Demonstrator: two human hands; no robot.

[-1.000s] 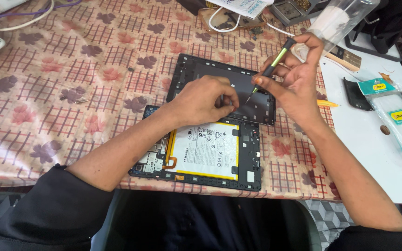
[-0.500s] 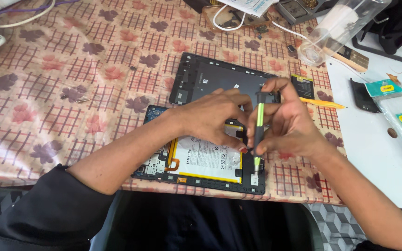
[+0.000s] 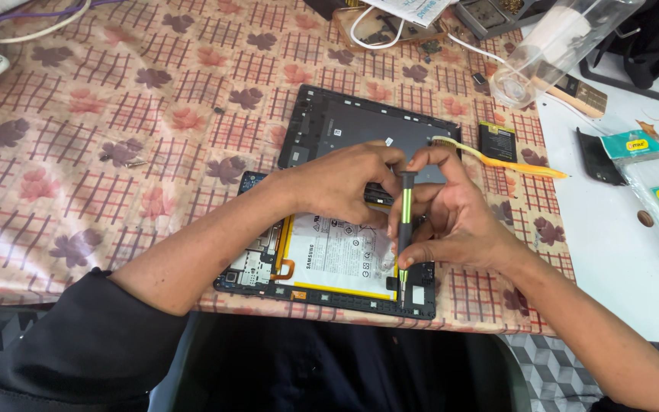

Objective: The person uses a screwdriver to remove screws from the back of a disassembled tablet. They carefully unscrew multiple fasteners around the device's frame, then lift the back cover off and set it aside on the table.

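Right hand (image 3: pixel 451 221) grips screwdriver (image 3: pixel 404 229) upright — left hand (image 3: pixel 345 183) steadies its cap.

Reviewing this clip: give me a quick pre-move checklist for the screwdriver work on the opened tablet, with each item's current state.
1. Screwdriver upright, tip down at the opened tablet lower right edge: ok.
2. Right hand gripping the shaft: ok.
3. Left hand bracing the tablet: ok.
4. Tip seated in a screw: cannot tell.
5. Back cover set apart behind: ok.
6. Toothbrush out of the hands' way: ok.
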